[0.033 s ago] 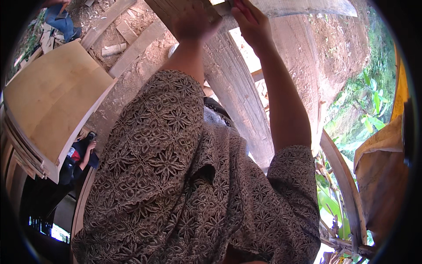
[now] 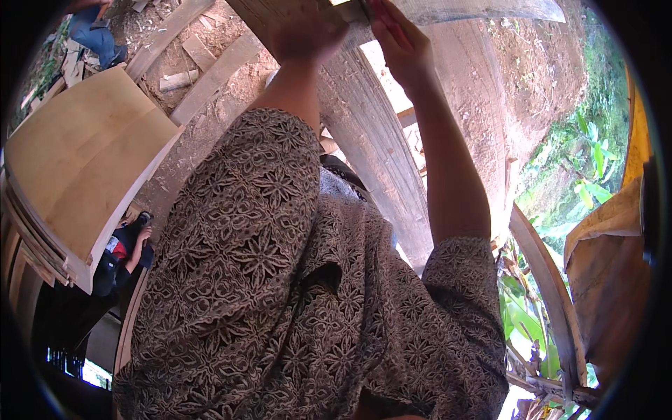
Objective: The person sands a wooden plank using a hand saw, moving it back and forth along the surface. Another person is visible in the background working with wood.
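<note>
At the top of the view my left hand point(image 2: 308, 33) rests on or just over a brown wooden board point(image 2: 253, 15). Its fingers are smeared by motion, so their pose is unclear. My right hand point(image 2: 407, 57) is closed round a red-handled tool point(image 2: 394, 28). A dark part shows beside the handle, but the picture's upper edge cuts off the rest, and its kind does not show. Beneath my hands a long grey weathered plank point(image 2: 374, 133) runs toward my body. Another pale plank point(image 2: 483, 11) crosses at the top right, behind my right hand.
Curved plywood sheets point(image 2: 91, 154) are stacked on the left. Below them a person point(image 2: 122, 255) is partly visible; another person's jeans leg point(image 2: 94, 38) shows at upper left. Scrap wood point(image 2: 179, 80) lies on the dirt. At right are a brown sheet point(image 2: 605, 266) and green plants.
The view has shifted slightly. My right hand appears a little lower in the picture, still gripping the red-handled tool; my left hand stays at the board.
</note>
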`<state>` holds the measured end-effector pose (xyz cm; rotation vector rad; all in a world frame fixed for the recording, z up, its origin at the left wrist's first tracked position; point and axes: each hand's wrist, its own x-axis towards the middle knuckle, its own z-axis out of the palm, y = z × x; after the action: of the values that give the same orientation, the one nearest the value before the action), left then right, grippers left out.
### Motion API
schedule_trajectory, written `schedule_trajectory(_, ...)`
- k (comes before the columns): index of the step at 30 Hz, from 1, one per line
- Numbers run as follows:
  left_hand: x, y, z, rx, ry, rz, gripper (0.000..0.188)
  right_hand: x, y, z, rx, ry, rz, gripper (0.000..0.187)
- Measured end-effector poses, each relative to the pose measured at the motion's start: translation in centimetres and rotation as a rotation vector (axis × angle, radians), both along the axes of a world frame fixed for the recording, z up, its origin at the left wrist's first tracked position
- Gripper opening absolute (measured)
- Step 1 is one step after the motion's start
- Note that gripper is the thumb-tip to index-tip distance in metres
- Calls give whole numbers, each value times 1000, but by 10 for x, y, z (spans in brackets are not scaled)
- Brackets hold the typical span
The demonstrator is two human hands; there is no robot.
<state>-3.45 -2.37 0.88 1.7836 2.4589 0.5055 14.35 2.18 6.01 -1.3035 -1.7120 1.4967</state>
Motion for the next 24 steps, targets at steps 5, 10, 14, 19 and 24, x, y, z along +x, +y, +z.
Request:
schedule_trajectory(5, -5, 7, -36, 129, -57, 207, 45, 137, -127, 78, -41, 145, 75, 51)
schedule_trajectory(10, -21, 14, -39, 143, -13, 159, 47, 166, -156, 133, -24, 25, 124, 55)
schedule_trajectory(14, -11, 2, -34, -118, -35, 173, 56, 130, -115, 103, 43, -131, 180, 52)
schedule_trajectory(19, 4, 6, -24, -175, -67, 76, 61, 12, 5, 2, 60, 36, 30, 48)
schedule_trajectory(24, -7, -2, -18, -159, 1, 132, 57, -21, 13, -20, 159, 17, 32, 48)
